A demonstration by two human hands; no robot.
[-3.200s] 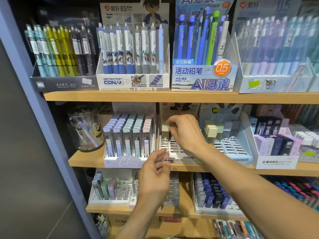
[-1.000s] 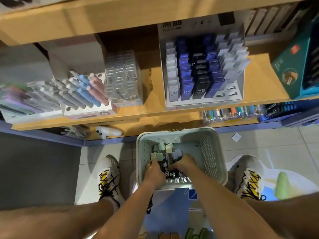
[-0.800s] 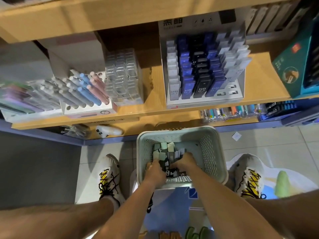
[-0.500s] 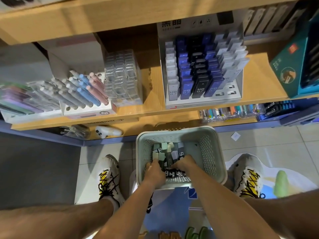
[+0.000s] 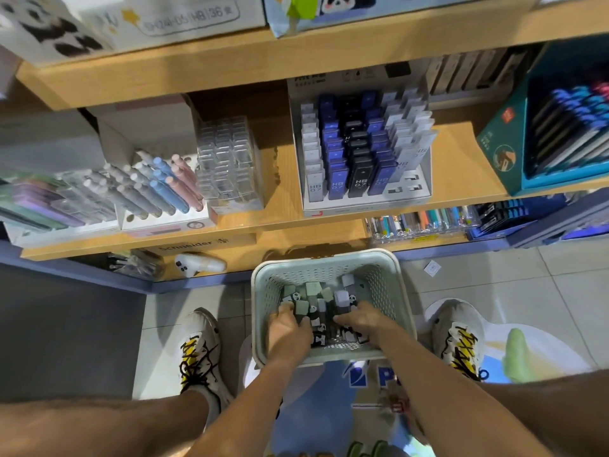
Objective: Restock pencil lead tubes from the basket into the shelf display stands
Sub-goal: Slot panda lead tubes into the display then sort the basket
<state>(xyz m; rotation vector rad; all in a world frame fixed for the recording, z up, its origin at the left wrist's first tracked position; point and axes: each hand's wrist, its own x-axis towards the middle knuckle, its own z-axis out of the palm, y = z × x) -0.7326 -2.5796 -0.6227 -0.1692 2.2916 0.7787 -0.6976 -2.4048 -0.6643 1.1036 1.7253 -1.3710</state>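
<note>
A pale green perforated basket (image 5: 329, 263) stands on the floor between my feet. It holds several lead tubes (image 5: 313, 293) with pale green and grey caps and panda prints. My left hand (image 5: 290, 331) is inside at the left, fingers curled round a bunch of tubes. My right hand (image 5: 362, 319) is inside at the right, thumb and fingers closed on tubes in the middle. On the shelf above stands a white display stand (image 5: 365, 199) with rows of grey, blue and black lead cases. Panda-printed display boxes (image 5: 49, 31) sit on the shelf at the top.
A clear stack of cases (image 5: 230, 166) and a stand of pastel pens (image 5: 158, 189) sit left on the shelf. A teal box (image 5: 507, 153) is at right. My shoes (image 5: 197, 351) flank the basket. A white gadget (image 5: 197, 265) lies on the lowest shelf.
Three seconds ago both hands were up at the panda stand on the shelf. Since then I look down, and both hands have been shuffling tubes in the basket, barely shifting place.
</note>
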